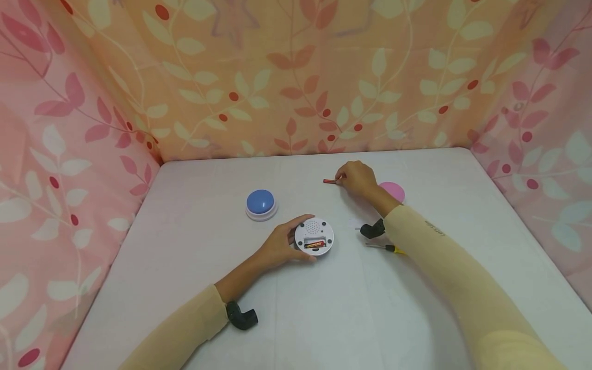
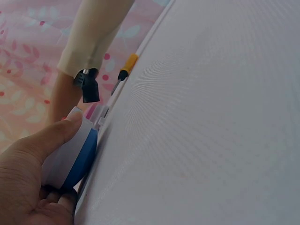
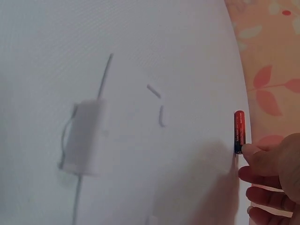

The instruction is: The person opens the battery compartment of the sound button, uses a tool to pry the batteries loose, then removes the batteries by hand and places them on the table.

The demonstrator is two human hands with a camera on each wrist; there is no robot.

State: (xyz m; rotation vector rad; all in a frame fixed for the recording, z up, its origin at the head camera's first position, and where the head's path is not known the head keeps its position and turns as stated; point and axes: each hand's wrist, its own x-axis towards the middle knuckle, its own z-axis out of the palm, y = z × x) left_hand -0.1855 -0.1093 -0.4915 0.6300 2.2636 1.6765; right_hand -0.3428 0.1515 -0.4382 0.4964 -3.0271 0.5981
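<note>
My left hand (image 1: 282, 245) grips a round white push-button device (image 1: 314, 228) by its side, underside up. A battery (image 1: 315, 245) lies in its uncovered battery compartment, beside a bare slot. In the left wrist view, the thumb presses the rim of the device (image 2: 63, 157) and its blue dome faces down. Toward the far edge of the table, my right hand (image 1: 358, 177) pinches one end of a red and black battery (image 3: 240, 131). Whether this battery touches the table, I cannot tell.
A blue-domed button (image 1: 260, 203) stands left of the hands. Behind the right forearm shows a pink disc (image 1: 392, 191), partly hidden. A yellow-handled screwdriver (image 1: 387, 247) and a small white cover (image 3: 85, 137) lie near that arm. Patterned curtains (image 1: 296, 77) border the table.
</note>
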